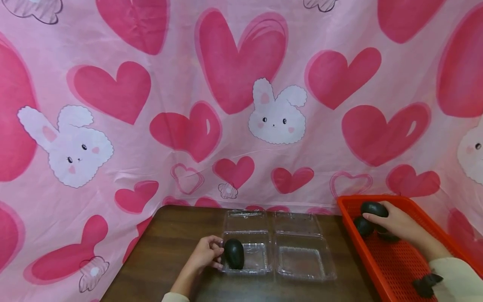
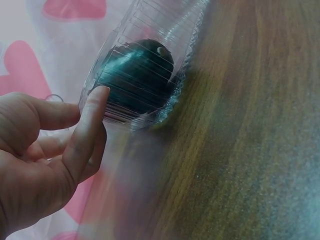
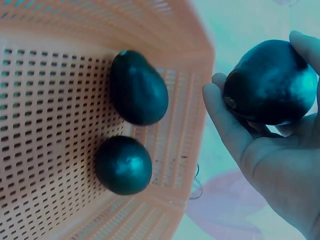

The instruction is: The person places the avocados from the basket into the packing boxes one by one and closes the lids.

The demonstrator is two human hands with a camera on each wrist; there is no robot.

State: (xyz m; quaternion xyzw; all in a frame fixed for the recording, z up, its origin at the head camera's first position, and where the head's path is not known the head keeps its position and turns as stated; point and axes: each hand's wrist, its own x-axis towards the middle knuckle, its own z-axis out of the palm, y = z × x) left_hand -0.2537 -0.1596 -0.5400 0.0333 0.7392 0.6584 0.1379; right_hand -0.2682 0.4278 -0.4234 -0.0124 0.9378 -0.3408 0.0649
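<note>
My left hand (image 1: 205,253) pinches the left edge of a clear plastic clamshell container (image 1: 260,256), with fingertips on its wall in the left wrist view. Inside that container, against its left side, lies a dark green avocado (image 1: 234,253), seen through the ribbed plastic (image 2: 135,75). My right hand (image 1: 396,220) grips another avocado (image 1: 374,209) above the far end of a red-orange plastic basket (image 1: 367,260). Two more avocados rest in the basket; in the right wrist view one is elongated (image 3: 138,87) and the other looks rounder (image 3: 123,165).
A second clear container (image 1: 302,262) stands right of the first, its lid (image 1: 296,223) folded back. Both sit on a brown wooden table (image 1: 166,243). Behind the table hangs a pink cloth (image 1: 234,138) with hearts and rabbits. The basket's raised rim borders the table's right side.
</note>
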